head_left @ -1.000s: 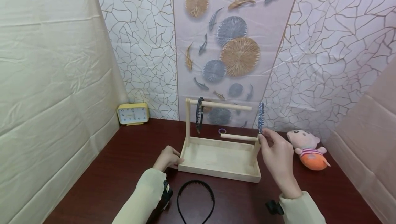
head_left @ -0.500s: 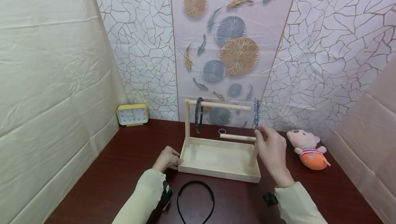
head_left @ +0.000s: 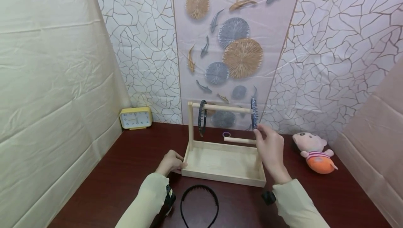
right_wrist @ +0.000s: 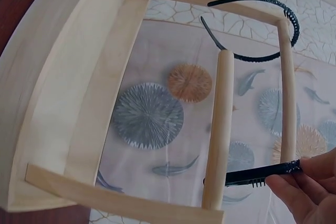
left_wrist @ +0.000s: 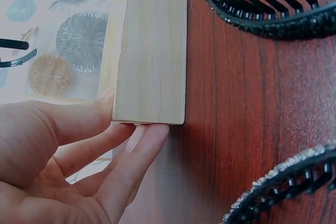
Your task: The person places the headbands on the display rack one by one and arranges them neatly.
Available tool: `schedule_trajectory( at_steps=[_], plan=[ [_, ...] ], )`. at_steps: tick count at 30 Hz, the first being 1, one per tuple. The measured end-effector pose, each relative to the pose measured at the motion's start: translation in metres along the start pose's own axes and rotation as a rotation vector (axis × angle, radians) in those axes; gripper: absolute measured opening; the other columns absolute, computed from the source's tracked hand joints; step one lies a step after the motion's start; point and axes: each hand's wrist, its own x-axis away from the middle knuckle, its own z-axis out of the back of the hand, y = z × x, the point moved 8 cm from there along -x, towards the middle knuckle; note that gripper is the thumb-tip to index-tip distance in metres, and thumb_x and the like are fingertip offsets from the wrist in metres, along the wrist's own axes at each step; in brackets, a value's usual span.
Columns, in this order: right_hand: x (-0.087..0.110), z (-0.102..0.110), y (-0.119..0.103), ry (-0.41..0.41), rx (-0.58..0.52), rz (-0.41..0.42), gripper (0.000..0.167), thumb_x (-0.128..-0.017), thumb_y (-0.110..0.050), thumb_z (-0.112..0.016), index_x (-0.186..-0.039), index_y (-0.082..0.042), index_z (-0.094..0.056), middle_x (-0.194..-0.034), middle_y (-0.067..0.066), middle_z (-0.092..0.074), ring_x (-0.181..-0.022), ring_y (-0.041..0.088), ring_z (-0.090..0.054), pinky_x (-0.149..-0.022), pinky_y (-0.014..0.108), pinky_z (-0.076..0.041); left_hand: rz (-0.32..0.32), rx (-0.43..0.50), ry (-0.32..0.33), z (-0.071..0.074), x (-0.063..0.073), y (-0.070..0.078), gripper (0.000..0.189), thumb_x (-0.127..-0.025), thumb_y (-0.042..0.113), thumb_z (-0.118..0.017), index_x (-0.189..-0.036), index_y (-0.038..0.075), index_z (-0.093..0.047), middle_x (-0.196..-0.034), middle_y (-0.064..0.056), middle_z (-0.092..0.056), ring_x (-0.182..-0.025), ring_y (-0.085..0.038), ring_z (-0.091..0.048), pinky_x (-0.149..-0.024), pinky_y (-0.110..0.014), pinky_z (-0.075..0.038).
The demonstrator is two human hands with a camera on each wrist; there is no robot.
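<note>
Against the rod's tip (head_left: 248, 110), perhaps, hand (head_left: 271, 148) holds headband (head_left: 254, 113).

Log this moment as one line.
left hand: grips wooden rack by one corner; right hand: pinches glittery headband at free end of upper rod; dark headband: hangs on upper rod; black headband: on table

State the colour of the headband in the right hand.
The headband is glittery silvery blue, clearest in the head view.

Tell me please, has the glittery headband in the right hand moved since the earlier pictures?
Yes. In the head view, the glittery headband moved left: earlier it was past the free end of the upper wooden rod; now it overlaps that end.
</note>
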Motion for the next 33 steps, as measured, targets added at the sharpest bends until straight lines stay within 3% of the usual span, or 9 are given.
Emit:
schedule_trajectory(
  at_steps=[20, 23, 27, 33],
  plan=[
    [0.004, -0.035, -0.011, -0.039, -0.099, -0.112, 0.017, -0.090, -0.003, -0.069, -0.104, 0.005, -0.073, -0.097, 0.020, -0.074, -0.080, 0.031, -0.073, -0.071, 0.046, -0.060, 0.011, 0.013, 0.007, -0.002, -0.002, -0.003, 0.034, -0.084, 0.000, -0.074, -0.114, -0.013, -0.065, -0.095, -0.023, -0.068, -0.073, -0.026, -0.072, -0.060, -0.037, -0.062],
    [0.005, -0.040, -0.013, -0.044, -0.079, -0.135, 0.016, -0.090, -0.008, -0.070, -0.104, 0.000, -0.074, -0.095, 0.016, -0.075, -0.081, 0.029, -0.073, -0.075, 0.048, -0.058, 0.009, 0.013, 0.003, -0.003, -0.002, -0.004, 0.034, -0.083, 0.000, -0.075, -0.114, -0.013, -0.065, -0.095, -0.022, -0.068, -0.073, -0.025, -0.072, -0.060, -0.037, -0.062],
    [0.007, -0.045, -0.019, -0.057, -0.069, -0.132, 0.018, -0.090, -0.013, -0.071, -0.106, -0.004, -0.075, -0.094, 0.013, -0.076, -0.081, 0.027, -0.073, -0.071, 0.047, -0.055, 0.002, 0.017, -0.001, -0.002, -0.002, -0.004, 0.035, -0.083, 0.000, -0.075, -0.114, -0.013, -0.065, -0.095, -0.023, -0.068, -0.073, -0.025, -0.071, -0.060, -0.037, -0.062],
    [0.013, -0.058, -0.023, -0.111, -0.148, -0.149, 0.018, -0.093, -0.011, -0.068, -0.108, -0.003, -0.074, -0.099, 0.013, -0.075, -0.083, 0.024, -0.072, -0.070, 0.041, -0.059, 0.004, 0.027, -0.001, -0.001, -0.003, -0.003, 0.034, -0.083, 0.000, -0.075, -0.113, -0.013, -0.066, -0.094, -0.022, -0.068, -0.073, -0.025, -0.071, -0.060, -0.037, -0.062]
  ],
)
